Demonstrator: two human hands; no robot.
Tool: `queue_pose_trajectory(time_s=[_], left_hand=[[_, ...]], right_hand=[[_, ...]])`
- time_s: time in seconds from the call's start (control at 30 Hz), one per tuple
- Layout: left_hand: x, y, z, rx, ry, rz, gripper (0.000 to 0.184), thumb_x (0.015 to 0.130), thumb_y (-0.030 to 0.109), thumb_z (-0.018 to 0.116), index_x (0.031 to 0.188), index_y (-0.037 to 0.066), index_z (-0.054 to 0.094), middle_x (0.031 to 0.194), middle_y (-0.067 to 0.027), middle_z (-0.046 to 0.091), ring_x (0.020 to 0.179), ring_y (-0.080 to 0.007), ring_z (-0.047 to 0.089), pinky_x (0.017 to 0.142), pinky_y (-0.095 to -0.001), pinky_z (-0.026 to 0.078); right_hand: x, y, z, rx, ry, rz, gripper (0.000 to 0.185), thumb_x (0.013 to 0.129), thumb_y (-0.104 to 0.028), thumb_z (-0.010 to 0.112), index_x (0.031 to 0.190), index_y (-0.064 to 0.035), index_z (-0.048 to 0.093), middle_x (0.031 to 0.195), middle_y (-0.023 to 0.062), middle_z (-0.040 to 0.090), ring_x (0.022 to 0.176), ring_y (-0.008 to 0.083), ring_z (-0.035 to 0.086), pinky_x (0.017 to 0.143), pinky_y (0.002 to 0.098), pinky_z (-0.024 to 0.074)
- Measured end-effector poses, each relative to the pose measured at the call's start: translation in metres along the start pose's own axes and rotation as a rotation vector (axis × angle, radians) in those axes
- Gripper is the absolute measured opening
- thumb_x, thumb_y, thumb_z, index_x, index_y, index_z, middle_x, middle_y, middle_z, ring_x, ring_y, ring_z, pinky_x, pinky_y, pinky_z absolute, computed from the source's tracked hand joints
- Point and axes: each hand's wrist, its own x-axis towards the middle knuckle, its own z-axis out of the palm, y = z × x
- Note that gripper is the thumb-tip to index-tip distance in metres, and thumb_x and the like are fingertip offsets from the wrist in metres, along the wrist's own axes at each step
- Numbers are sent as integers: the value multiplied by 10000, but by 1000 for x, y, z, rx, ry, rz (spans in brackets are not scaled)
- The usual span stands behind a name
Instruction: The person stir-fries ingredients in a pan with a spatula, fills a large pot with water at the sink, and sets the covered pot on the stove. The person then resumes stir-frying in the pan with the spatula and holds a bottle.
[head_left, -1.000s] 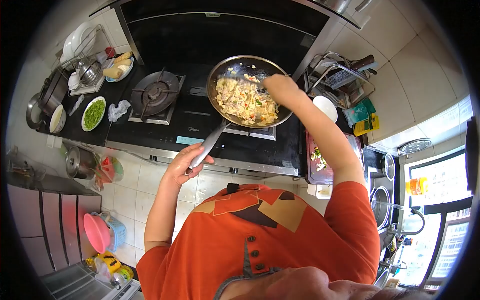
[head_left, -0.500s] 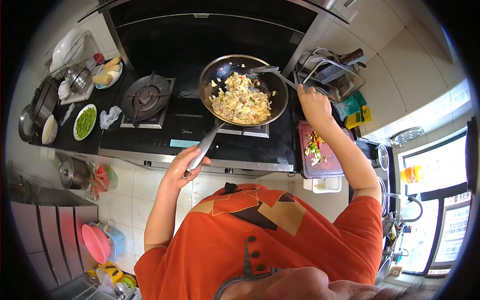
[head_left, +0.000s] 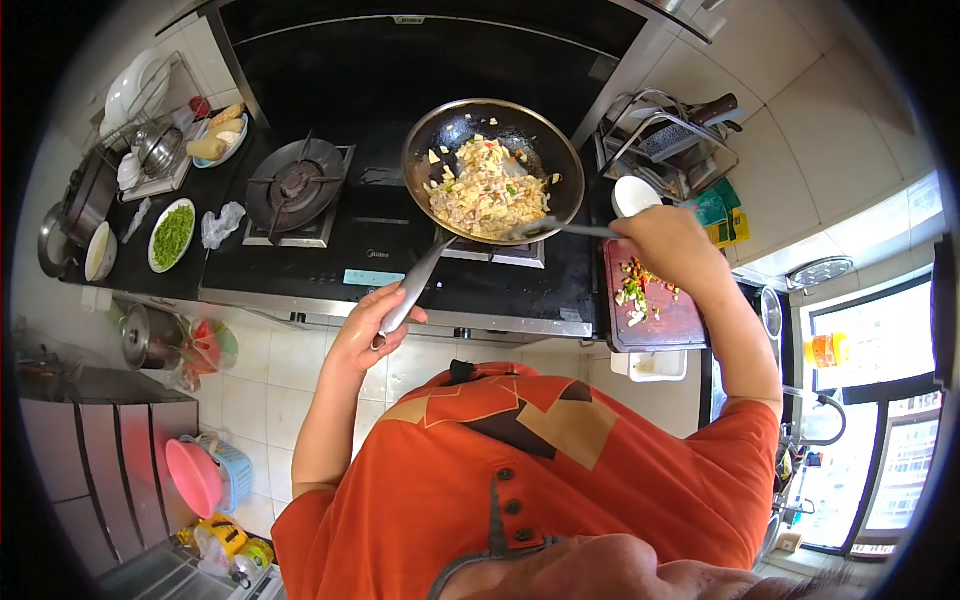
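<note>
My left hand (head_left: 372,325) is closed around the grey handle (head_left: 414,285) of a dark wok (head_left: 447,132), which sits on the right burner. Chopped, pale yellow food with red and green bits (head_left: 488,190) fills the middle and near side of the wok. A spatula (head_left: 578,230) is gripped in my right hand (head_left: 676,246), to the right of the wok. Its blade lies at the wok's near right side, by the edge of the food. Below my right hand, a reddish cutting board (head_left: 672,330) carries chopped red, green and white pieces (head_left: 640,290).
A white bowl (head_left: 634,196) stands just beyond my right hand, before a knife rack (head_left: 665,140). Left of the wok is a bare burner (head_left: 297,190). Further left are a plate of chopped greens (head_left: 173,236), a crumpled plastic bag (head_left: 220,229) and a dish rack (head_left: 165,185).
My right hand has come toward me and slightly right, sweeping the spatula from the wok's far right side to its near side. The white bowl has come into sight. My left hand keeps its grip.
</note>
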Motion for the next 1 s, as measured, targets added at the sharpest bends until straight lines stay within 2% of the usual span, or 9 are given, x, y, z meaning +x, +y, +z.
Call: queue_pose_trajectory(time_s=[0.13, 0.27, 0.33, 0.4, 0.53, 0.6, 0.77, 0.93, 1.0], left_hand=[[1, 1, 1, 2, -35, 1, 208, 950, 200, 493, 1079, 40, 522, 785, -131, 651, 382, -51, 385, 300, -175, 263], [0, 1, 2, -25, 48, -33, 193, 948, 200, 503, 1074, 54, 518, 786, -129, 637, 377, -52, 381, 290, -171, 262], [0, 0, 1, -22, 30, -7, 192, 948, 199, 503, 1072, 53, 518, 789, -130, 638, 377, -52, 386, 292, -169, 266], [0, -2, -1, -29, 21, -9, 194, 948, 198, 503, 1074, 51, 517, 790, -132, 639, 376, -51, 387, 292, -168, 268], [0, 0, 3, -13, 17, -4, 196, 947, 193, 503, 1079, 48, 514, 791, -138, 642, 373, -49, 388, 291, -163, 272], [0, 0, 5, -27, 21, -11, 196, 947, 191, 504, 1080, 47, 512, 790, -139, 642, 372, -49, 387, 289, -164, 271], [-1, 1, 5, -39, 33, -16, 201, 943, 187, 507, 1088, 47, 508, 802, -139, 641, 373, -48, 383, 280, -163, 255], [-1, -1, 7, -48, 44, -15, 210, 946, 190, 507, 1097, 45, 499, 809, -140, 640, 372, -48, 379, 280, -160, 255], [-2, -1, 6, -53, 42, -14, 213, 946, 191, 508, 1100, 45, 495, 808, -140, 639, 372, -48, 379, 280, -161, 257]], right_hand=[[64, -19, 55, -149, 76, 100, 119, 785, -73, 569, 776, -41, 683, 758, 167, 667, 730, 314, 680, 638, 392, 556], [79, 8, 59, -73, 237, 160, 124, 807, -99, 570, 839, -44, 676, 803, 171, 667, 798, 327, 670, 683, 422, 543], [69, 32, 42, -9, 109, 368, 194, 875, -254, 561, 929, -105, 674, 844, 155, 664, 860, 348, 644, 734, 463, 510], [73, 74, 57, 1, 98, 341, 194, 880, -223, 549, 949, -90, 673, 801, 165, 655, 799, 347, 653, 724, 450, 516], [123, 102, 109, 824, -263, 536, 252, 905, -241, 515, 854, -24, 631, 688, 129, 618, 558, 220, 600, 465, 351, 490], [130, 72, 126, 1067, -177, 515, 266, 898, -247, 513, 896, -11, 635, 618, 92, 568, 492, 169, 525, 418, 314, 420], [105, 70, 94, 441, 139, 80, 290, 879, -244, 520, 1034, -42, 658, 1008, 205, 641, 991, 381, 581, 867, 448, 449], [155, 62, 89, 69, 154, 307, 228, 869, -235, 546, 921, -53, 672, 954, 169, 667, 935, 348, 633, 798, 455, 512], [167, 35, 79, 167, 234, 129, 212, 834, -184, 561, 857, -7, 675, 873, 210, 665, 845, 364, 656, 719, 444, 538]])
